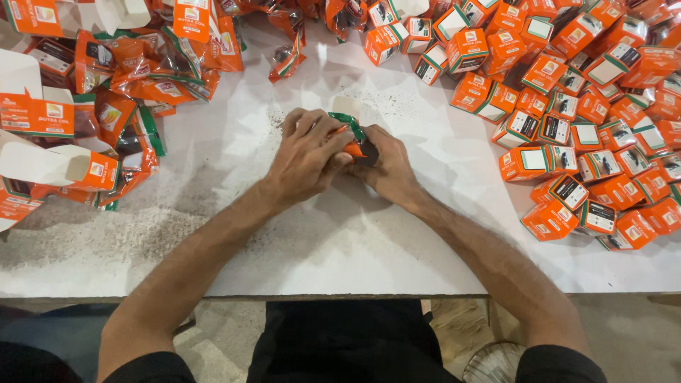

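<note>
Both hands are bunched together mid-table, left hand [306, 152] curled over the top and right hand [386, 167] cupping from 3 o'clock, squeezing a small orange-and-green pouch [349, 135] with what looks like a white carton flap [345, 106] poking out at 12, though the fingers hide most of it. Squeeze too hard and the pouch could split, adding to the dark powder [234, 206] already dusting the white table [340, 255]. A stray elbow could also knock the finished orange boxes [567, 135] piled at 2 o'clock.

Pouches [135, 78] left, boxes [574, 135] right (table [340, 248] beneath), hands between.
</note>
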